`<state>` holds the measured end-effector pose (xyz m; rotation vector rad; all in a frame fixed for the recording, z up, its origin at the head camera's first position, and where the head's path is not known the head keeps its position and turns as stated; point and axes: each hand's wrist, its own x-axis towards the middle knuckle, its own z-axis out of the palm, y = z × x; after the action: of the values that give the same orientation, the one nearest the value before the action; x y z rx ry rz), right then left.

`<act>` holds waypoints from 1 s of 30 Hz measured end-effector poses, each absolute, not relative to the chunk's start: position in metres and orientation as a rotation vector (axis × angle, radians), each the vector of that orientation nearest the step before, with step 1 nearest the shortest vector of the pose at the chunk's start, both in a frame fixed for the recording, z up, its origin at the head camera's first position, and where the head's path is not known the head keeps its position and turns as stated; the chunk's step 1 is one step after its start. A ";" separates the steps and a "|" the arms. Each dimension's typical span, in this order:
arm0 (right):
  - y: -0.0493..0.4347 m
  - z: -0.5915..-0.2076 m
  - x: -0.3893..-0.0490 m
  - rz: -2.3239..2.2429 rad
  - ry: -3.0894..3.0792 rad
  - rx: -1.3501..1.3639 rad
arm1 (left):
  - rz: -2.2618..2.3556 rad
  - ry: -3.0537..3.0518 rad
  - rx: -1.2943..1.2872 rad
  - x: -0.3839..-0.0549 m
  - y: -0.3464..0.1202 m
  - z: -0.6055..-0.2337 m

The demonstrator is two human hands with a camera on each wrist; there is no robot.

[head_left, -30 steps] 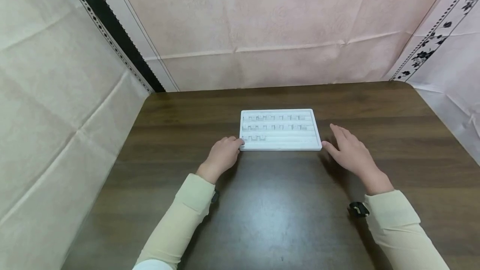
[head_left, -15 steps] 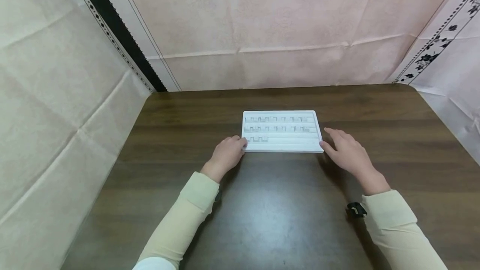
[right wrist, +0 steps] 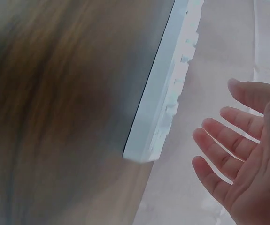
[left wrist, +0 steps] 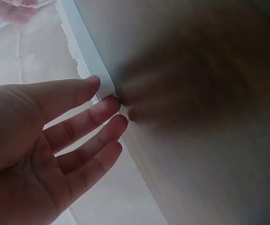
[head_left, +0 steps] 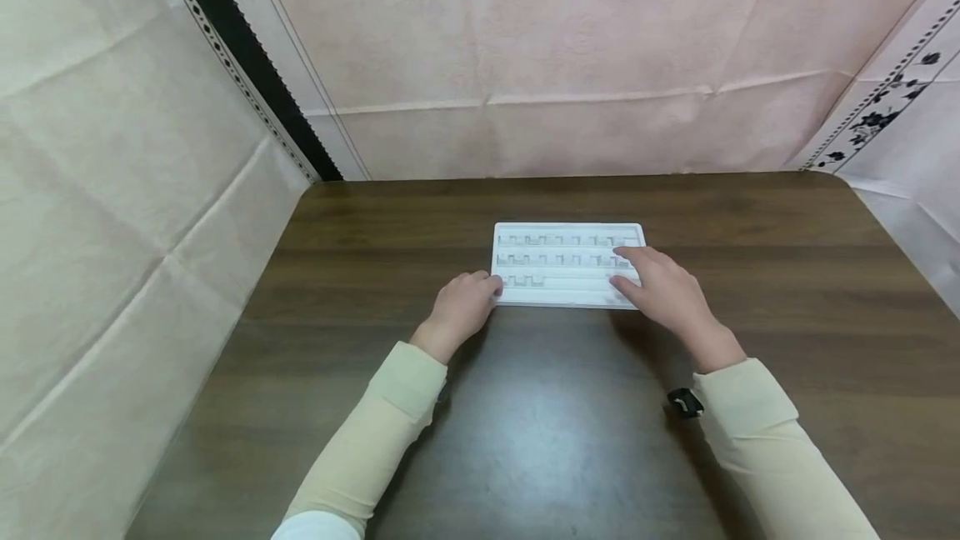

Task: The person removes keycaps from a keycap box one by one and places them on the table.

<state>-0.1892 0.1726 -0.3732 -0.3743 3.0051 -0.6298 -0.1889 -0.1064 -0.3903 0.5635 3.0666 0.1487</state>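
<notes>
A white rectangular tray (head_left: 562, 296) lies on the brown wooden table. Small pale pieces (head_left: 543, 260) stand in rows on it; their kind is too small to tell. My left hand (head_left: 461, 307) pinches the tray's near left corner, its thumb on top and its index finger against the side. The left wrist view shows its other fingers lower, off the tray. My right hand (head_left: 667, 290) hovers over the tray's right end with fingers spread and holds nothing. In the right wrist view a gap separates that hand (right wrist: 247, 150) from the tray's side wall (right wrist: 146, 119).
The wooden table (head_left: 360, 273) extends on all sides of the tray. Pale creased cloth (head_left: 585, 48) hangs behind the table's far edge and along both sides. A dark band (head_left: 247, 48) runs down the cloth at the left.
My right hand has moved left from beside the tray's right edge to above its right end. My left hand stays at the corner. The head view has shifted slightly.
</notes>
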 end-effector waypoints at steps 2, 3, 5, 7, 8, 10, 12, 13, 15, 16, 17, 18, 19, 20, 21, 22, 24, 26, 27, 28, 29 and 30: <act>0.167 -0.373 -0.191 -0.628 3.016 -0.397 | 0.147 3.068 0.560 -0.189 -0.106 -0.390; 0.165 -0.373 -0.192 -0.621 3.019 -0.407 | 0.143 3.071 0.562 -0.189 -0.106 -0.390; 0.159 -0.373 -0.193 -0.614 3.021 -0.424 | 0.140 3.074 0.565 -0.189 -0.106 -0.390; 0.154 -0.374 -0.195 -0.605 3.017 -0.440 | 0.143 3.075 0.567 -0.189 -0.107 -0.389; 0.151 -0.374 -0.196 -0.600 3.012 -0.447 | 0.144 3.076 0.567 -0.189 -0.107 -0.390; 0.145 -0.375 -0.197 -0.597 3.002 -0.459 | 0.149 3.071 0.561 -0.189 -0.107 -0.389; 0.140 -0.375 -0.199 -0.590 2.998 -0.474 | 0.154 3.070 0.551 -0.189 -0.107 -0.389; 0.137 -0.376 -0.199 -0.589 2.997 -0.481 | 0.154 3.069 0.548 -0.189 -0.106 -0.389; 0.132 -0.377 -0.201 -0.593 2.996 -0.496 | 0.150 3.067 0.545 -0.188 -0.106 -0.389; 0.130 -0.378 -0.201 -0.594 2.995 -0.506 | 0.144 3.066 0.544 -0.188 -0.106 -0.389; 0.127 -0.378 -0.202 -0.598 2.994 -0.517 | 0.145 3.064 0.543 -0.188 -0.107 -0.389; 0.125 -0.379 -0.202 -0.601 2.992 -0.529 | 0.142 3.063 0.543 -0.188 -0.107 -0.389; 0.123 -0.380 -0.203 -0.600 2.991 -0.539 | 0.142 3.061 0.544 -0.188 -0.106 -0.389; 0.122 -0.381 -0.203 -0.596 2.990 -0.553 | 0.140 3.060 0.543 -0.188 -0.106 -0.389; 0.120 -0.382 -0.204 -0.593 2.987 -0.563 | 0.139 3.059 0.543 -0.188 -0.106 -0.389; 0.118 -0.383 -0.204 -0.588 2.985 -0.576 | 0.143 3.057 0.542 -0.188 -0.106 -0.388; 0.114 -0.385 -0.206 -0.575 2.984 -0.593 | 0.140 3.054 0.544 -0.187 -0.106 -0.388; 0.111 -0.387 -0.207 -0.561 2.986 -0.609 | 0.136 3.054 0.550 -0.187 -0.106 -0.388; 0.109 -0.387 -0.208 -0.558 2.988 -0.614 | 0.135 3.054 0.553 -0.187 -0.106 -0.388; 0.107 -0.388 -0.209 -0.554 2.989 -0.621 | 0.133 3.054 0.555 -0.187 -0.107 -0.388; 0.104 -0.388 -0.210 -0.553 2.990 -0.623 | 0.129 3.056 0.556 -0.188 -0.107 -0.388; 0.102 -0.388 -0.211 -0.552 2.991 -0.628 | 0.125 3.058 0.558 -0.188 -0.107 -0.387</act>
<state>-0.2108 0.1020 -0.3885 -0.6284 2.9910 -0.5522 -0.1877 -0.1068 -0.3874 0.5578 3.0578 0.1255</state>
